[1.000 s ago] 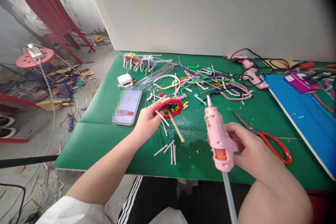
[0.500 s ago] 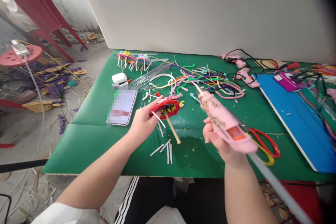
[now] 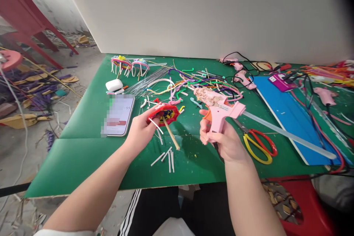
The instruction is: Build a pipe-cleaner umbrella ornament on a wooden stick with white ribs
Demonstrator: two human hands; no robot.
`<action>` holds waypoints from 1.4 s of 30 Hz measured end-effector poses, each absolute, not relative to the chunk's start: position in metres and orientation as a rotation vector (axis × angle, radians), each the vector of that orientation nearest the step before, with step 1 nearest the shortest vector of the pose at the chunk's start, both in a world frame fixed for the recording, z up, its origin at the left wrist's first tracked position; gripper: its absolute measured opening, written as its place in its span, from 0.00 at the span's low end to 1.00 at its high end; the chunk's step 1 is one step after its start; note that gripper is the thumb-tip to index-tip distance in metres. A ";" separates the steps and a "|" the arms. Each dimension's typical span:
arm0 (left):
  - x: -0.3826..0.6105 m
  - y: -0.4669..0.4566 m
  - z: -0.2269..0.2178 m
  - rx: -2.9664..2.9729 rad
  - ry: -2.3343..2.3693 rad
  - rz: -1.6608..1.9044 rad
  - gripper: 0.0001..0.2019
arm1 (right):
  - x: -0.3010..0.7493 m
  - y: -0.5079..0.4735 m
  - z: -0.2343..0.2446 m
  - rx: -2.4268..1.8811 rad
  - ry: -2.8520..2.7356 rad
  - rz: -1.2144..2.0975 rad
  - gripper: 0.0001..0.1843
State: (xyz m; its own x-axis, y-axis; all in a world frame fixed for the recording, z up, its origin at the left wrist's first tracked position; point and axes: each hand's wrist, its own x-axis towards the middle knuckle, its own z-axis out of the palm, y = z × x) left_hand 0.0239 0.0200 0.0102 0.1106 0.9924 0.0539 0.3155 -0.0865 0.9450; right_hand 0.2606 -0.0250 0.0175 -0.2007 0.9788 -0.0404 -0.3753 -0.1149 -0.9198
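Note:
My left hand [image 3: 142, 129] pinches the rim of a red pipe-cleaner umbrella [image 3: 170, 113], tilted so its blue-and-yellow underside shows. A pale wooden stick [image 3: 172, 134] points down from its middle, and a white strip [image 3: 156, 125] hangs from the rim near my thumb. My right hand [image 3: 221, 138] is wrapped round the handle of a pink glue gun [image 3: 218, 112], its nozzle aimed left and away from me. Dried glue crusts its front, and a long translucent glue stick [image 3: 287, 132] sticks out of its back. Several white strips [image 3: 171, 160] lie on the table below the umbrella.
On the green table [image 3: 83, 169] are a phone [image 3: 120, 114], a white earbud case [image 3: 114, 84], two finished-looking small umbrellas [image 3: 129, 67], loose pipe cleaners [image 3: 207, 81], wires [image 3: 151, 79], scissors [image 3: 260, 143] and a blue board [image 3: 287, 118]. Other glue guns [image 3: 243, 79] with black cables lie at the right.
My right hand has turned the glue gun, so its side and handle now show and its glue stick points right. The umbrella stays in my left hand. The view has shifted right.

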 end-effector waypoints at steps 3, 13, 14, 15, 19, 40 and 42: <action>0.023 0.020 0.008 1.555 1.346 1.009 0.20 | 0.259 -0.024 0.015 -0.847 -1.004 1.557 0.26; 0.024 0.021 0.007 1.539 1.361 1.003 0.20 | 0.261 -0.024 0.014 -0.774 -0.952 1.599 0.24; 0.024 0.021 0.007 1.541 1.365 1.004 0.20 | 0.260 -0.024 0.014 -0.758 -0.965 1.583 0.22; 0.024 0.021 0.007 1.540 1.365 1.009 0.20 | 0.260 -0.025 0.014 -0.746 -0.985 1.559 0.21; 0.025 0.020 0.010 1.558 1.333 1.019 0.20 | 0.256 -0.027 0.011 -0.801 -1.128 1.356 0.16; 0.017 0.017 0.005 1.765 1.403 1.083 0.23 | 0.246 -0.040 -0.009 -1.123 -1.872 0.635 0.13; 0.017 0.015 0.007 1.828 1.439 1.088 0.24 | 0.246 -0.041 -0.012 -1.121 -1.889 0.569 0.13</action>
State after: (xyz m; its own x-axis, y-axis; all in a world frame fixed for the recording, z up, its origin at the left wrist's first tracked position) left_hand 0.0173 0.0155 0.0074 0.0925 0.9636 0.2509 0.5041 -0.2626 0.8227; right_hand 0.2461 -0.0406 -0.0120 -0.2423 0.8677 0.4341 0.4835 0.4959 -0.7213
